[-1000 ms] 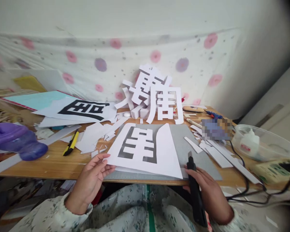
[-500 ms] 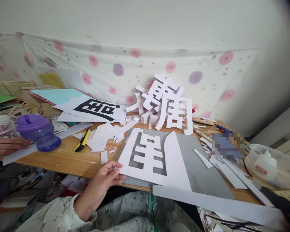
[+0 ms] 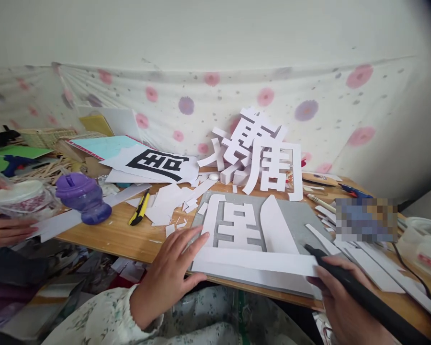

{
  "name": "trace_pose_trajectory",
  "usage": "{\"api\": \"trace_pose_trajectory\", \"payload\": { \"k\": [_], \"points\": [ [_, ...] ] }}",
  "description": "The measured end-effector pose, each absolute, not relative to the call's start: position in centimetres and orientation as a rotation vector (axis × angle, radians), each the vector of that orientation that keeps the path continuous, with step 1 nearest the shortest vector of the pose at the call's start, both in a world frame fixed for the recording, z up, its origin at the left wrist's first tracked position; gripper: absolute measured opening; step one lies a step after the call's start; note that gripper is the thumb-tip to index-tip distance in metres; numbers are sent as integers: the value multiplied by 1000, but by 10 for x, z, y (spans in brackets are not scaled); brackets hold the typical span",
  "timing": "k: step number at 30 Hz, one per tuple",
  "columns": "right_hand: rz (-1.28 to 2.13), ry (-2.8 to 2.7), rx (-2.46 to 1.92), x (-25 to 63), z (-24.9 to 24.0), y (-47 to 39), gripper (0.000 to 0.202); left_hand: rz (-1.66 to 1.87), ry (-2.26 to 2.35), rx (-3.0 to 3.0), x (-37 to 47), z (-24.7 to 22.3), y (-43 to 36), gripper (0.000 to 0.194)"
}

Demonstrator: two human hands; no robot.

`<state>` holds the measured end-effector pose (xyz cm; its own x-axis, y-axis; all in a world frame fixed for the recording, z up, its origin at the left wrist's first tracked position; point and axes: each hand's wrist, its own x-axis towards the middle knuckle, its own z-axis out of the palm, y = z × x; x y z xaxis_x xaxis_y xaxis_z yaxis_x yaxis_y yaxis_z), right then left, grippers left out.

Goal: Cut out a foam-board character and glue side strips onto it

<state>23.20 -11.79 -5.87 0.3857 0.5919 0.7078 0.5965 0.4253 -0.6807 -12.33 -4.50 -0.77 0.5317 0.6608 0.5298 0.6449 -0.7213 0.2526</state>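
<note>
My left hand [image 3: 172, 273] lies flat, fingers spread, on the near left corner of a white sheet [image 3: 278, 227] with a cut-out character, which rests on a grey cutting mat [image 3: 298, 223]. A long white foam strip [image 3: 251, 261] lies across the sheet's near edge. My right hand [image 3: 345, 306] grips a black rod-shaped tool [image 3: 362, 294], its tip at the strip's right end.
White cut-out characters [image 3: 262, 153] lean against the flowered cloth at the back. A yellow utility knife [image 3: 139, 214], a purple bottle [image 3: 82, 196], paper scraps and loose strips [image 3: 373, 273] litter the wooden table [image 3: 122, 239]. Another person's hands [image 3: 3, 230] hold a container at the left.
My left hand slid from the sheet's edge onto it and flattened. The long white strip moved up onto the sheet's near edge. My right hand with the black tool came back into view.
</note>
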Motion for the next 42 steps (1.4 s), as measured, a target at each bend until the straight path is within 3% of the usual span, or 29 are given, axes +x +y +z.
{"api": "trace_pose_trajectory", "payload": {
  "k": [4,6,10,14,20,28,32,38,42],
  "points": [
    [444,-873,-1226,202,-46,-104,23,815,1280,2572,-138,-21,-32,34],
    [432,-909,-1263,204,-42,-104,30,871,1498,2379,-154,-26,-19,29],
    [100,-1195,-1479,225,-49,-110,31,974,1917,2044,-193,-20,15,41],
    [-126,-1391,-1548,244,-61,-121,25,913,2000,2300,-204,-5,31,55],
    [-111,-1472,-1598,257,-62,-140,29,912,1484,2550,-138,-10,6,39],
    [-52,-1754,-1534,263,-66,-152,49,509,1193,2539,-88,-37,-11,53],
    [-29,-1731,-1559,264,-68,-153,43,551,1125,2619,-83,-39,-14,48],
    [-62,-1694,-1570,266,-68,-152,40,745,1005,2776,-78,-46,-23,23],
    [-62,-1692,-1580,271,-68,-150,41,799,982,2835,-80,-60,-22,22]
  ]
}}
